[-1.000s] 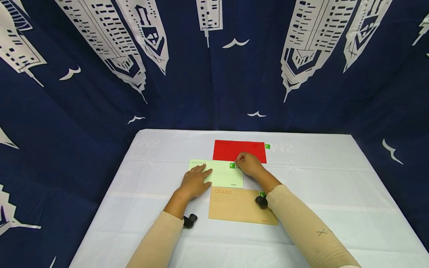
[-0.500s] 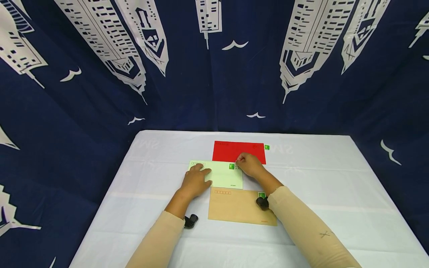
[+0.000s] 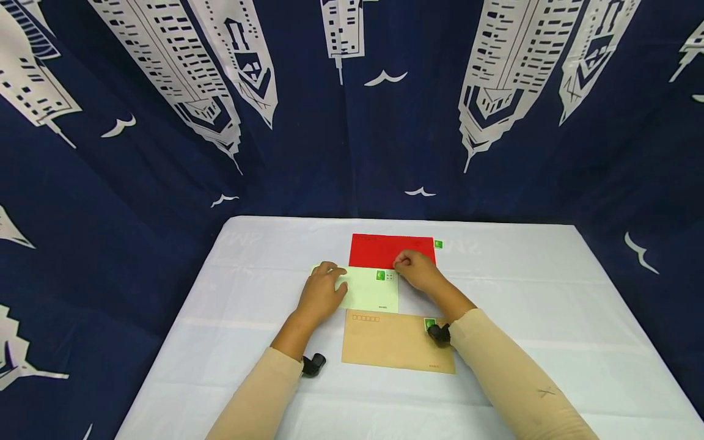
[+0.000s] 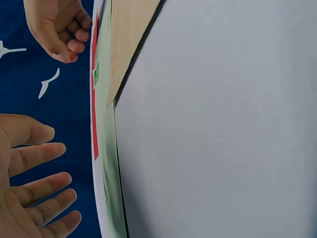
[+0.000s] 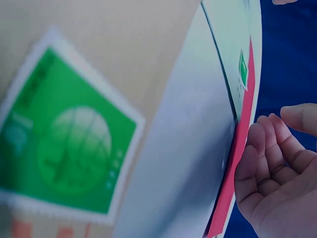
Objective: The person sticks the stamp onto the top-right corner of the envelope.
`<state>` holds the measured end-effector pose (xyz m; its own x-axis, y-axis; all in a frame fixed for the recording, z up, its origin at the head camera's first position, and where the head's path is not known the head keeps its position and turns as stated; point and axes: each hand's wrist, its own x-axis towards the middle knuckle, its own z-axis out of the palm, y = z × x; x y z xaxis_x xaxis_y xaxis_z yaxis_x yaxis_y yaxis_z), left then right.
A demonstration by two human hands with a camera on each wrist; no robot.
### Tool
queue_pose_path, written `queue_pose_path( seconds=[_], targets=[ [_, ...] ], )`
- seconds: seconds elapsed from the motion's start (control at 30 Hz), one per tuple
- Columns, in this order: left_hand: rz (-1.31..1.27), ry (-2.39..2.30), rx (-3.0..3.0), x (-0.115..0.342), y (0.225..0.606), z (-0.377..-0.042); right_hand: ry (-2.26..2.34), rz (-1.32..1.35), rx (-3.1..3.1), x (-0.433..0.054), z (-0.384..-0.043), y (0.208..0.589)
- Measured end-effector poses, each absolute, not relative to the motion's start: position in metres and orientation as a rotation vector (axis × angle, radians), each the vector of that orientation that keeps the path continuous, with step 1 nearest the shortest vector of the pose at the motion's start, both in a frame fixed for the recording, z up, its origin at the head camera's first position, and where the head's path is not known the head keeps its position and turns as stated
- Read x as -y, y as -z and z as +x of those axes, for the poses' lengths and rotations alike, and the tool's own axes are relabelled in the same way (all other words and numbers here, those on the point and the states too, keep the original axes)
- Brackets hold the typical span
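Note:
A pale green envelope (image 3: 365, 293) lies in the middle of the table, a green stamp (image 3: 381, 275) near its upper right corner. My left hand (image 3: 321, 293) hovers over its left part, fingers spread and holding nothing in the left wrist view. By the lower edge of the red envelope (image 3: 376, 250), just off the pale envelope's upper right corner, is my right hand (image 3: 418, 270). Its fingers curl loosely, with nothing visible between them in the right wrist view. Nearer me lies a tan envelope (image 3: 390, 348) bearing another green stamp (image 5: 74, 139), partly behind the right wrist's camera in the head view.
A small green stamp (image 3: 438, 244) sits at the red envelope's upper right corner, partly beyond its edge. White cloth covers the table (image 3: 511, 287). Behind it hangs a dark blue curtain (image 3: 308, 153) with printed buildings and birds.
My right hand has drawn back slightly to the right from the pale envelope's stamped corner. My left hand's fingers, spread on that envelope before, have lifted.

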<state>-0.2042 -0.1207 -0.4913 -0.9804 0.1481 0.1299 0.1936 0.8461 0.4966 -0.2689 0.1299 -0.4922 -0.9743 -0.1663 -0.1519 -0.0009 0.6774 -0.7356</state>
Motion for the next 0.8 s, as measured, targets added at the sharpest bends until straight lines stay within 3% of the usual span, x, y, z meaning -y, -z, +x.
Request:
queue_pose_path(
  seconds=[0.8],
  targets=[
    [-0.301, 0.942, 2.833, 0.113, 0.483, -0.214, 1.201, -0.207, -2.736, -0.162, -0.266, 0.488]
  ],
)
